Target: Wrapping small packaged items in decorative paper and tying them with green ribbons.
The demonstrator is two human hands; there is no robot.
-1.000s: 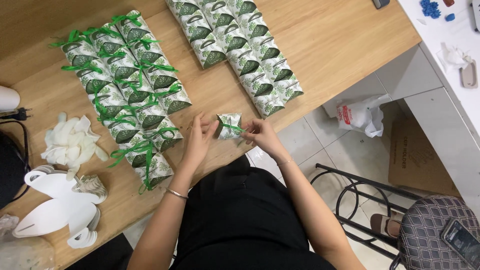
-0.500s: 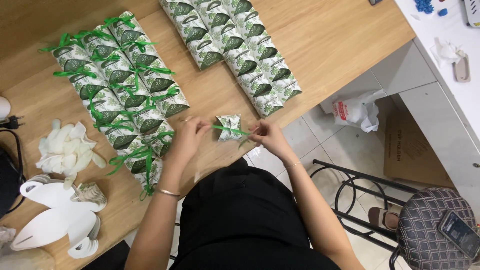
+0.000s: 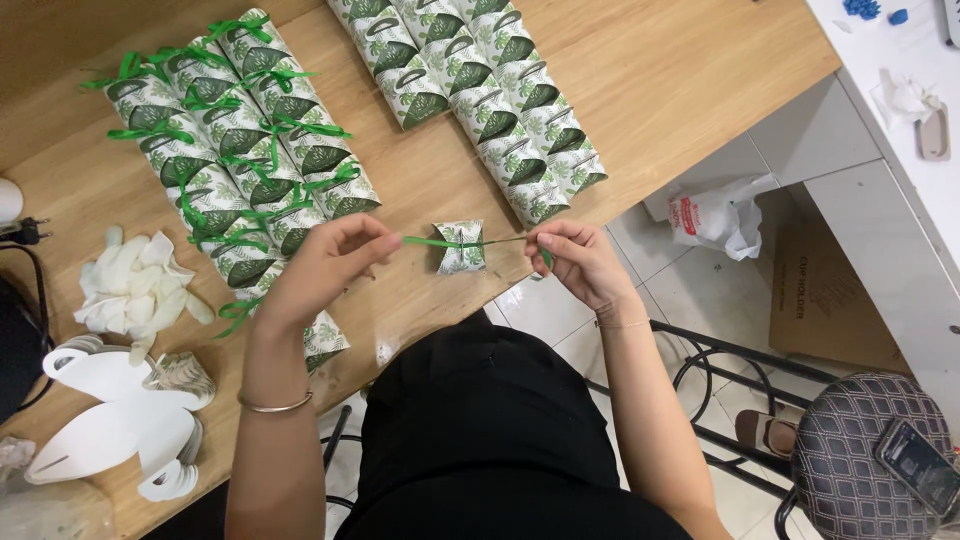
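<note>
Between the two hands sits a small leaf-printed white paper favour box (image 3: 461, 247), resting on the light wooden table (image 3: 660, 80) near its front edge. A thin green ribbon (image 3: 440, 241) crosses the box's top. The left hand (image 3: 325, 265) pinches one ribbon end between closed fingertips; the right hand (image 3: 580, 262) pinches the other end likewise. Compared with half a second ago, the hands have drawn farther apart and the ribbon now runs straight and taut. Beyond the left hand lie rows of ribbon-tied leaf-printed boxes (image 3: 240, 140); beyond the right hand, untied leaf-printed boxes (image 3: 480, 95).
</note>
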